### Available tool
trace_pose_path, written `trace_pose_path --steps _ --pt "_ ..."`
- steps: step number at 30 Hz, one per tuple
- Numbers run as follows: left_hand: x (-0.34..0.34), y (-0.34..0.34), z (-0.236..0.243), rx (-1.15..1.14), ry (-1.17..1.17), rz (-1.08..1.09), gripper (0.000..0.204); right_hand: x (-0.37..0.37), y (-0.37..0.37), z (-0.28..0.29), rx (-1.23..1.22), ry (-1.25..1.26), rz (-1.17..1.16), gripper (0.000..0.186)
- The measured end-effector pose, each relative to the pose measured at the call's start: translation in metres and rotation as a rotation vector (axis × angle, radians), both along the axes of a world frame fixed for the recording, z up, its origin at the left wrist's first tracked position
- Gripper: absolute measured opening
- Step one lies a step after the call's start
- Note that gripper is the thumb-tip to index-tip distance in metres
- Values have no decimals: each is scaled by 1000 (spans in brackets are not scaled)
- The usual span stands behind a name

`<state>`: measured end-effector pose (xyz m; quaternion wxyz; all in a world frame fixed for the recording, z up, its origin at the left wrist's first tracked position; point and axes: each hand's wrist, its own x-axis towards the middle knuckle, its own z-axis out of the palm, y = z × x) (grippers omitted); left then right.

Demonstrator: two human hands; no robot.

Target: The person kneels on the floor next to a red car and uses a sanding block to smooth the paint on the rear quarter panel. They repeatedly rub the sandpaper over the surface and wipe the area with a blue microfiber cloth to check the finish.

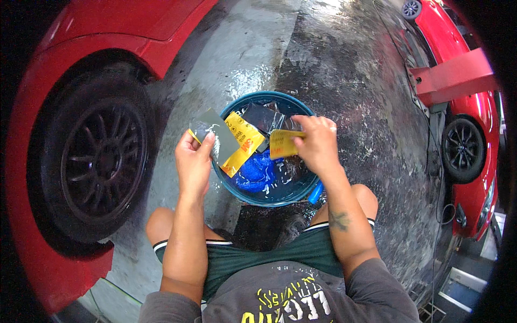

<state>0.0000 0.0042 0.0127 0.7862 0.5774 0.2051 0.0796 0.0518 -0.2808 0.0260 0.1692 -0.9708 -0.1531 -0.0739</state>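
My left hand (195, 161) pinches wet sandpaper between thumb and fingers, above the left rim of a blue-green bucket (276, 204). One sheet shows its grey grit side (216, 130); beside it a yellow printed backing (243, 142) fans out over the bucket. Whether these are separate pieces I cannot tell. In my right hand (319, 141), a smaller folded yellow sandpaper piece (282, 144) is gripped at its right end, over the bucket's right side. Water fills part of the bucket, with a bright blue soft item (255, 172) and dark sheets (260, 116) in it.
A red car's wheel (102, 153) stands close on my left. Bucket and feet are on a wet grey floor (366, 107). To the right are a red lift arm (456, 78) and another red car (476, 215). A blue handle-like piece (316, 192) touches the bucket's lower right.
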Motion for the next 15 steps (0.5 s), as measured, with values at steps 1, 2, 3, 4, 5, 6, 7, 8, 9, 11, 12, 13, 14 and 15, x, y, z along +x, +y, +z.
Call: trace_pose_path --steps 1,2,3,4,5,6,7,8,9,11,12,13,14,15 --pt "0 4 0 -15 15 10 20 3 -5 11 158 143 -58 29" --pt "0 9 0 -30 30 21 17 3 -4 16 294 58 -98 25" --pt "1 12 1 -48 45 25 15 3 -6 19 427 -29 -146 22" --pt "2 13 2 -67 46 60 14 4 -9 20 475 -30 -190 23" --pt "3 14 4 -86 46 95 14 1 -4 21 811 114 -270 22" --pt "4 15 6 -104 45 128 13 2 -5 19 791 74 -273 23" --pt "4 21 2 -101 38 125 14 3 -6 16 771 34 -275 24" --pt "4 30 -7 -99 32 122 14 3 -7 10 825 44 -256 24" --pt "5 35 -12 -97 25 119 15 5 -5 5 878 53 -237 25" --pt "5 41 -20 -130 14 87 16 5 -2 3 938 77 -215 26" --pt "5 42 -16 -145 10 73 17 3 2 7 946 95 -210 28" --pt "4 40 -13 -158 -3 64 18 3 5 9 954 113 -205 29" --pt "3 37 -9 -172 -17 54 20 3 8 7 978 127 -196 30" --pt "2 34 -5 -188 -30 44 21 3 8 6 1000 141 -187 31"
